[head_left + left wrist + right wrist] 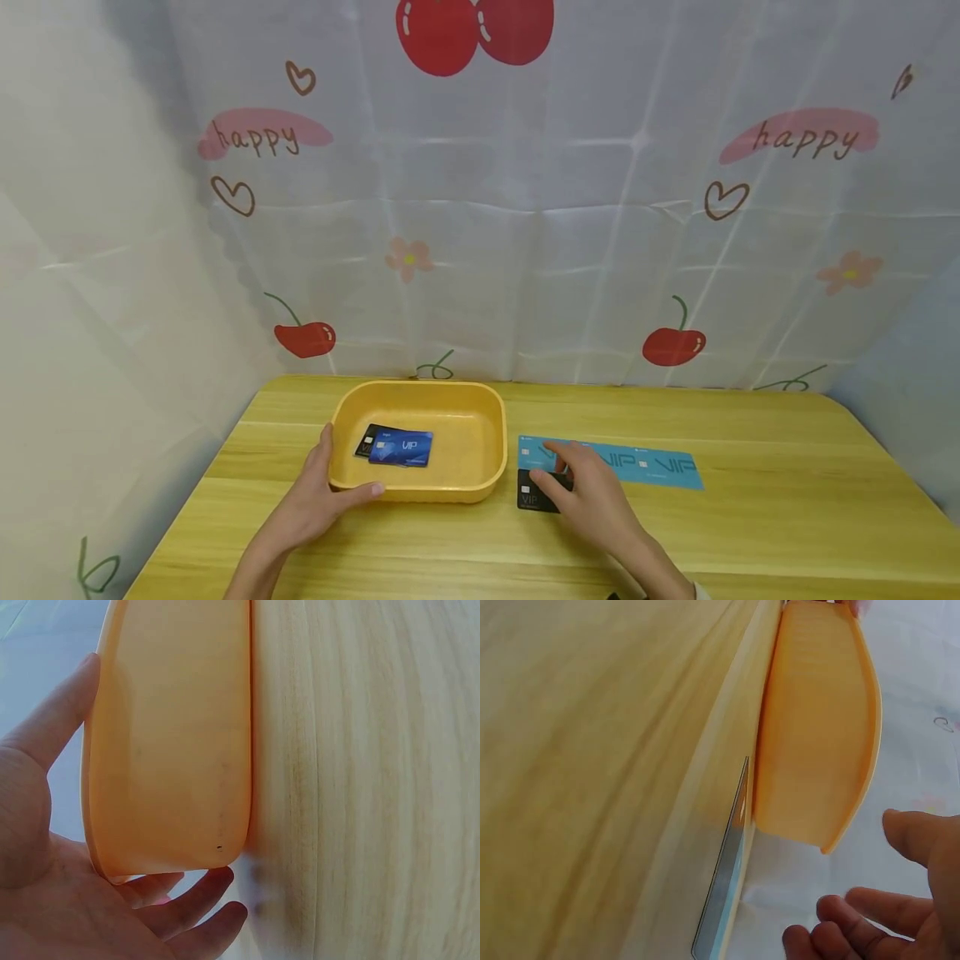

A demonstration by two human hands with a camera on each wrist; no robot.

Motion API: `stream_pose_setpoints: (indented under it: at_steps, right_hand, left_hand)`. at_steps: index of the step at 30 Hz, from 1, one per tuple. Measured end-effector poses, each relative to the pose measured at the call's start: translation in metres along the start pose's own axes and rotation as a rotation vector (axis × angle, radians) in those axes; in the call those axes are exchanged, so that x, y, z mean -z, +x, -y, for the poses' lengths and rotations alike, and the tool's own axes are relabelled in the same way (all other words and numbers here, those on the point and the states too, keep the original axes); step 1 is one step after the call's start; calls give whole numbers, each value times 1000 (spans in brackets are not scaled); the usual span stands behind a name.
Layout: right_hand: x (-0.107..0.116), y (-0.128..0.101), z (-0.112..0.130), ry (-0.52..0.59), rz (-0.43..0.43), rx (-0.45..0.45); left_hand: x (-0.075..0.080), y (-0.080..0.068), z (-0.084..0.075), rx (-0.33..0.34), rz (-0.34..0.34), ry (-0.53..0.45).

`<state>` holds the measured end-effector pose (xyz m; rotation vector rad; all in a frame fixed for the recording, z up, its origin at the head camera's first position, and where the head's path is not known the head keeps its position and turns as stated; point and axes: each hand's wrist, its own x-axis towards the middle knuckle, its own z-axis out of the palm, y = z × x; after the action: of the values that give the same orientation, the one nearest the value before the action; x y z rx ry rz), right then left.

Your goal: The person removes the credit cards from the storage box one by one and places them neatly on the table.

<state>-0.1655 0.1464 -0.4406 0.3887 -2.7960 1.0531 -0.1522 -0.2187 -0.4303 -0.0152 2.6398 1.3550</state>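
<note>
My left hand [315, 497] holds the near left corner of a yellow plastic basin [431, 493], thumb along the front rim and fingers round the left side. Inside the basin, a dark blue VIP card [411, 450] overlaps a black card [365, 443]. To the right of the basin, my right hand [596, 504] hovers over the cards, thumb and fingers spread apart with nothing between them. Beneath it lies a black VIP card [529, 500], partly hidden by the hand. Light blue VIP cards [671, 469] lie in a row just behind, the left one partly covered by my fingers.
The wooden table [780, 500] extends to the right of the cards and in front of the basin. A white cloth [517, 275] printed with cherries and hearts hangs behind the table's far edge and along its sides.
</note>
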Motion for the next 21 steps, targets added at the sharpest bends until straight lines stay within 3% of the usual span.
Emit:
stream_pose_setpoints:
  at_steps: [9,21]
  right_hand:
    - [0,2,10,41,-65,60]
    - [-7,9,29,146,-47,142]
  left_hand:
    - [-1,0,0,-4,-7,15]
    - [-1,0,0,-7,-8,-8]
